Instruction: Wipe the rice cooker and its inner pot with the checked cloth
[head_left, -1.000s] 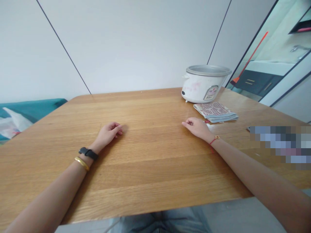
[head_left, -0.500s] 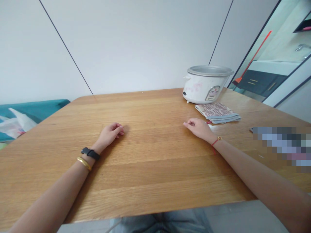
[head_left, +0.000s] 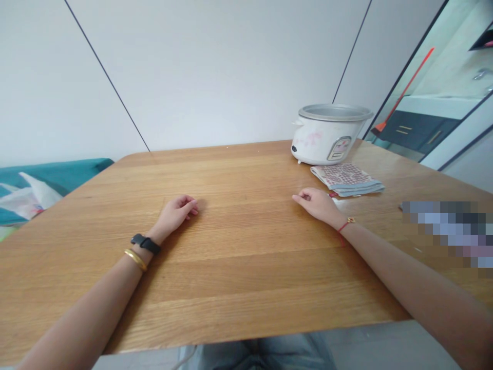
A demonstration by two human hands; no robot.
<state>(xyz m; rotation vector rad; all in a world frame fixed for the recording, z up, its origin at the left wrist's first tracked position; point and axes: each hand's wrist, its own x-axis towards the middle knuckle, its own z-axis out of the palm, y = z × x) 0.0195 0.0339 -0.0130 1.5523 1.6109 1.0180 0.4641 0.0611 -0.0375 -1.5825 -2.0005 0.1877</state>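
My left hand [head_left: 177, 213] lies on its side on the wooden table [head_left: 239, 267], its fingers loosely curled in with nothing between them. A black watch band [head_left: 145, 243] and a gold bangle [head_left: 135, 260] are on that wrist. Across from it, my right hand [head_left: 316, 203] rests on the wood too, fingers curled and thumb along them, with no object visible inside. A red cord bracelet [head_left: 342, 226] circles the right wrist. Just beyond the right hand lies a folded patterned cloth [head_left: 348, 180], apart from it. A small red item [head_left: 333, 195] shows between hand and cloth.
A white rice cooker [head_left: 323, 139] without a lid stands at the back right, behind the cloth. Blurred-out flat material [head_left: 450, 226] lies at the right edge. Left of the table are a teal seat [head_left: 77, 172] and a white plastic bag [head_left: 34, 198]. A wall panel [head_left: 215, 72] closes off the back.
The whole view has shifted very slightly. Both hands keep the same pose and place on the table.
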